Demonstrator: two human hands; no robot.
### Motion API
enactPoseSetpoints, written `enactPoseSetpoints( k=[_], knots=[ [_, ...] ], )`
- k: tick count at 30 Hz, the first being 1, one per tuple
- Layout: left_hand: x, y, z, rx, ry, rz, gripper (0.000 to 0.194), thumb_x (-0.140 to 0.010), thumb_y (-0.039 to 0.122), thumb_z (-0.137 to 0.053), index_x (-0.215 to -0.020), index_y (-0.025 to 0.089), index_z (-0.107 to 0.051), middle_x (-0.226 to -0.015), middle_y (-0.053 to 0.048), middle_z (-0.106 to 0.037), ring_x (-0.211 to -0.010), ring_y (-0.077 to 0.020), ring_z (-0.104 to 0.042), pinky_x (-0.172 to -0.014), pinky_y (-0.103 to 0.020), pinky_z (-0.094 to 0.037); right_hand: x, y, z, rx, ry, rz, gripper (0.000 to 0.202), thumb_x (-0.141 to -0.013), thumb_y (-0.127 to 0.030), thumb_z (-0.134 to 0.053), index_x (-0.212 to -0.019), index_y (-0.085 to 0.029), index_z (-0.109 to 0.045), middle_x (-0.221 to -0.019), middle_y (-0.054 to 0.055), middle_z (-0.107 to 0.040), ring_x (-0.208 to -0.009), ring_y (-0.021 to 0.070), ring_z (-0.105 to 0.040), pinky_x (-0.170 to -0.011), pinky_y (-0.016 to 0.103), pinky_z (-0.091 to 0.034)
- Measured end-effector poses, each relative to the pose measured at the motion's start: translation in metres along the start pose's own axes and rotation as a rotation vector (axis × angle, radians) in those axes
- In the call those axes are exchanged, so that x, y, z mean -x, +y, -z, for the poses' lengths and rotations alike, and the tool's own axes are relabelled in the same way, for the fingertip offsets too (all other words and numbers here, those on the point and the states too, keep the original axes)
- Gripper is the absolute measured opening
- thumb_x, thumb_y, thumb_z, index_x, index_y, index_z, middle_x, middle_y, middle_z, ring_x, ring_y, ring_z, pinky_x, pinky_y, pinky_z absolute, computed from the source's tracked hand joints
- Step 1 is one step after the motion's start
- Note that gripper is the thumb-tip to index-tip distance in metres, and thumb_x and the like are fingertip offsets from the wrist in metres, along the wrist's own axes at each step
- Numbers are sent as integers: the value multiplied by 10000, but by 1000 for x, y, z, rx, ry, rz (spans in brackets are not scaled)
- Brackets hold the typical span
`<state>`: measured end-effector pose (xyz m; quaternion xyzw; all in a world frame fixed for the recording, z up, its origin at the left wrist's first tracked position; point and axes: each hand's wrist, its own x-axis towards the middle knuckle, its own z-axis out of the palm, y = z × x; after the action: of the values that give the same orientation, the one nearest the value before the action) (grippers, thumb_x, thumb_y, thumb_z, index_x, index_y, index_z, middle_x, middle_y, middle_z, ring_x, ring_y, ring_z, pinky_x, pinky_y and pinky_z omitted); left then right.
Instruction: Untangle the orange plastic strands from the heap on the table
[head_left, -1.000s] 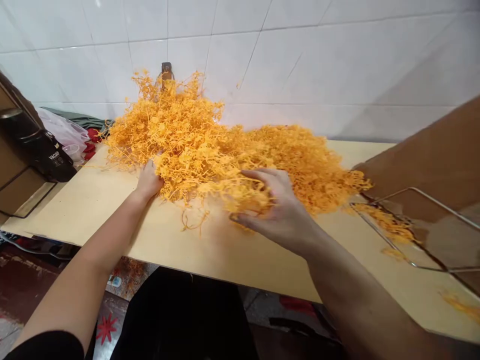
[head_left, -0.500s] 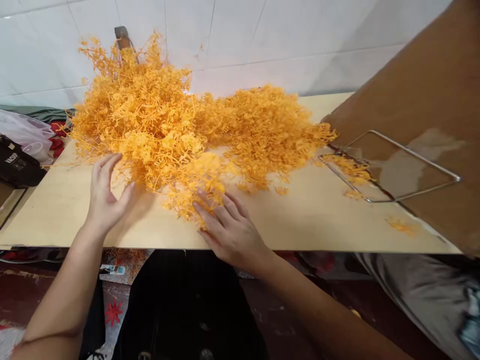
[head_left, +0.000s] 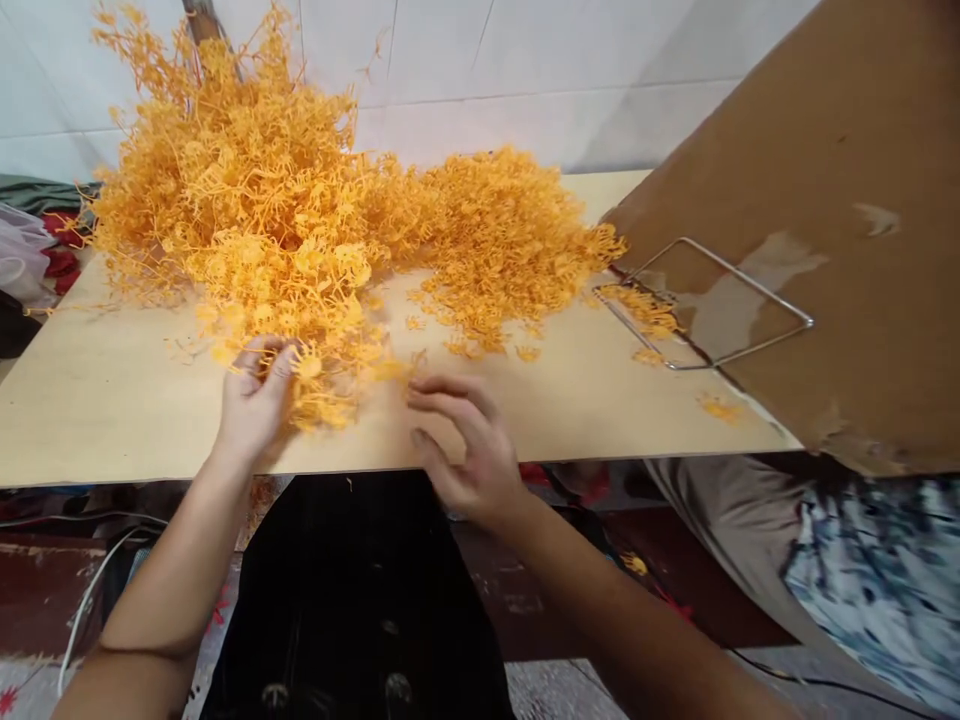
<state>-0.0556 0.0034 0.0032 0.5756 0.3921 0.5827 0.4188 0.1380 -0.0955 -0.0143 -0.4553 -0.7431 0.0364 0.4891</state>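
A big tangled heap of orange plastic flower pieces [head_left: 277,190], thin and frilly, covers the left and back of the pale table. At the heap's front edge my left hand [head_left: 253,400] is closed, thumb and fingers pinched on some orange pieces; the fingertips are partly hidden among them. My right hand [head_left: 469,440] hovers over the table's front edge, just right of the loose front pieces. Its fingers are curved and apart, with thumb and forefinger separated. A blurred orange strand shows near its fingertips; contact is unclear.
A flatter orange pile [head_left: 510,240] lies to the right. Beyond it a bent metal wire frame [head_left: 739,265] leans by a large brown cardboard box [head_left: 795,180]. White tiles [head_left: 525,60] line the back. At right, a person's patterned clothing [head_left: 877,580] shows below the table.
My left hand has moved right and closed on the heap's front pieces. My right hand has drawn away from the orange pieces it was touching. The view has shifted right.
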Motion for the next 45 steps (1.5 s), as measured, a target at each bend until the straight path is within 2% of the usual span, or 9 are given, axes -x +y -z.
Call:
enactPoseSetpoints(
  k=[4,8,15,19,22,26,31,36,45],
  knots=[
    [-6,3,14,131,140,94,359,-587,428,-747,-735,151,-573,-662,19,-602,-649,-97,-598,-650,-225,-465,2,25,-9,272,-278,-51,392,-838,-360,-490,-1137,-117,-560,-1199,180,-552,-1210,314,-447,-996,530,-398],
    [-4,-2,17,139,105,122,325,-613,412,-735,-736,155,-577,-669,18,-613,-640,-87,-600,-636,-207,-471,-14,58,-7,345,-505,23,466,-894,-398,-374,-1238,-124,-531,-1346,145,-482,-1279,281,-400,-1043,494,-359],
    [0,-21,18,80,32,110,425,-554,499,-743,-752,157,-585,-775,-10,-657,-729,-105,-620,-714,-234,-503,-46,130,16,520,-463,-80,503,-882,-381,-382,-1306,-127,-475,-1362,140,-470,-1313,307,-352,-1047,535,-317],
    [0,-13,17,125,97,112,420,-542,477,-759,-734,156,-570,-688,17,-623,-640,-89,-599,-657,-223,-504,-50,142,16,484,-432,-118,563,-866,-390,-393,-1365,-128,-387,-1403,153,-413,-1305,294,-371,-1050,521,-324],
    [-1,-3,18,252,167,136,300,-639,380,-729,-746,165,-548,-644,45,-577,-595,-62,-583,-644,-202,-494,-50,148,16,488,-389,-210,643,-841,-397,-424,-1383,-65,-332,-1382,200,-422,-1277,305,-408,-1039,508,-348],
    [0,0,20,311,173,178,263,-649,315,-729,-732,162,-531,-645,49,-557,-576,-49,-562,-582,-173,-457,-50,154,18,491,-387,-185,574,-847,-386,-409,-1279,-13,-466,-1345,205,-465,-1272,301,-408,-1073,468,-326],
    [2,-5,17,73,65,148,290,-600,355,-750,-714,141,-591,-664,26,-587,-576,-53,-536,-583,-184,-441,-49,151,17,531,-248,-106,406,-859,-319,-388,-1139,-98,-582,-1189,163,-599,-1154,286,-508,-992,508,-396],
    [8,-10,13,-44,-75,151,283,-584,345,-750,-707,142,-596,-695,3,-614,-650,-97,-575,-657,-235,-476,-47,129,13,580,-104,-23,263,-840,-253,-411,-952,-172,-635,-981,107,-664,-1023,271,-546,-906,481,-442],
    [17,-23,5,-236,-193,-92,195,-756,360,-606,-822,177,-624,-826,-37,-670,-816,-148,-632,-795,-289,-493,-64,36,12,433,150,-63,273,-895,-322,-350,-984,-217,-585,-877,108,-606,-902,261,-557,-838,491,-424]
  ],
)
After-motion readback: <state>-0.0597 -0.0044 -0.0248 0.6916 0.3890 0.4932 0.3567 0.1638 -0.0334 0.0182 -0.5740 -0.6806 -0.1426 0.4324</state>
